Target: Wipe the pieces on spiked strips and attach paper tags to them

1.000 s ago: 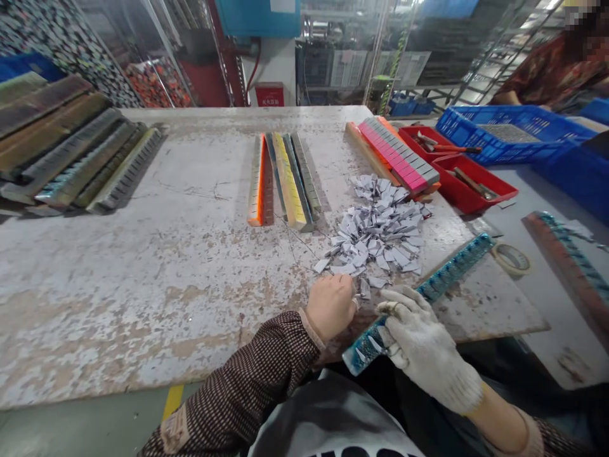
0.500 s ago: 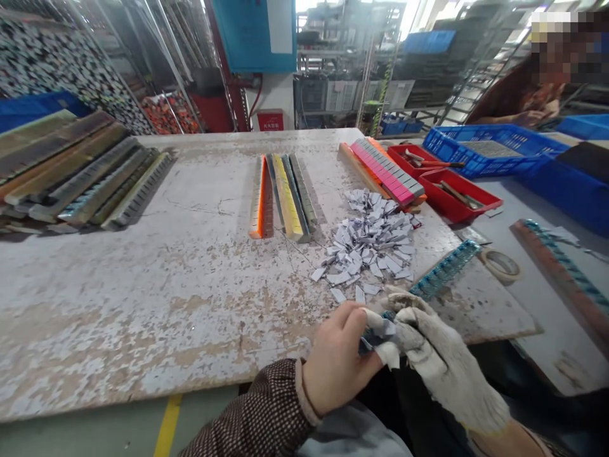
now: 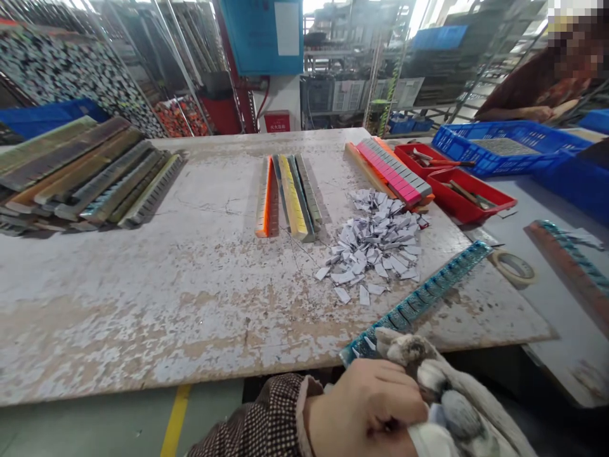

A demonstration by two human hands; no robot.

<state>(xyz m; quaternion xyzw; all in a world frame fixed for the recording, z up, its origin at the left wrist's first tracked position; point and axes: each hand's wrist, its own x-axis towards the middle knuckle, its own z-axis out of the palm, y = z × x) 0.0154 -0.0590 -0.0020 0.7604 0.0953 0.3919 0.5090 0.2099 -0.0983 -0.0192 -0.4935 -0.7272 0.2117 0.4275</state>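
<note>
A teal, glittery slotted bar (image 3: 423,295) lies slantwise across the table's near right edge, small white slips (image 3: 369,343) poking from slots at its near end. My left hand (image 3: 371,406), bare with white coverings on the fingertips, is closed just below that end. My right hand (image 3: 461,400), in a soiled white knit glove, is curled against the left fingers, its upper fingertips beside the bar. Whatever the two hands pinch between them is hidden. Beyond the bar is a heap of white paper-like slips (image 3: 375,241).
Slotted bars in orange and yellow (image 3: 292,197) lie mid-table, pink and grey ones (image 3: 392,171) behind the heap, and a stack (image 3: 85,171) at left. Red trays (image 3: 495,206), a blue crate (image 3: 440,143) and a tape roll (image 3: 514,266) are at right. Another person (image 3: 518,89) sits beyond.
Both hands have come down, closer to my body. More of the teal bar's length shows now, where the hands covered its near part. The view has shifted slightly left.
</note>
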